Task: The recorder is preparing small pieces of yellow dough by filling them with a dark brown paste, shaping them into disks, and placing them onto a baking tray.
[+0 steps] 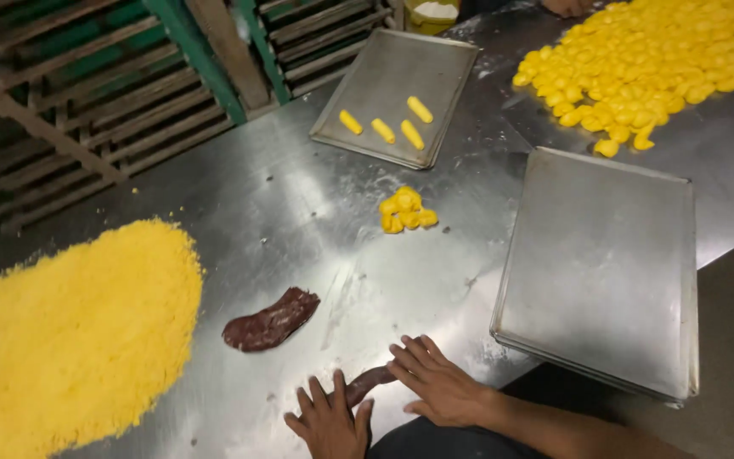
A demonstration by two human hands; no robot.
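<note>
Both hands lie flat, fingers spread and open, pressing on a dark brown dough roll [370,381] that runs between them on the steel table [299,195]; neither hand closes around it. The left hand [330,418] covers the roll's near end, at the bottom edge of the view, and the right hand [437,384] rests its fingertips on the roll's other end, just beside the left. Taking that roll as the landmark: a flattened dark brown dough slab [271,320] lies near it, up and to the left. Far left of the roll spreads a large heap of yellow crumbs [74,336]. Above the roll, well apart, sits a small cluster of yellow dough lumps [407,210]. Further up stands a metal baking tray [397,96] holding 4 yellow dough sticks [384,130]. Right of the roll, close to the right forearm, rests a stack of empty metal trays [601,268]. Far up and right of the roll lies a wide pile of yellow dough pieces [647,59].
</note>
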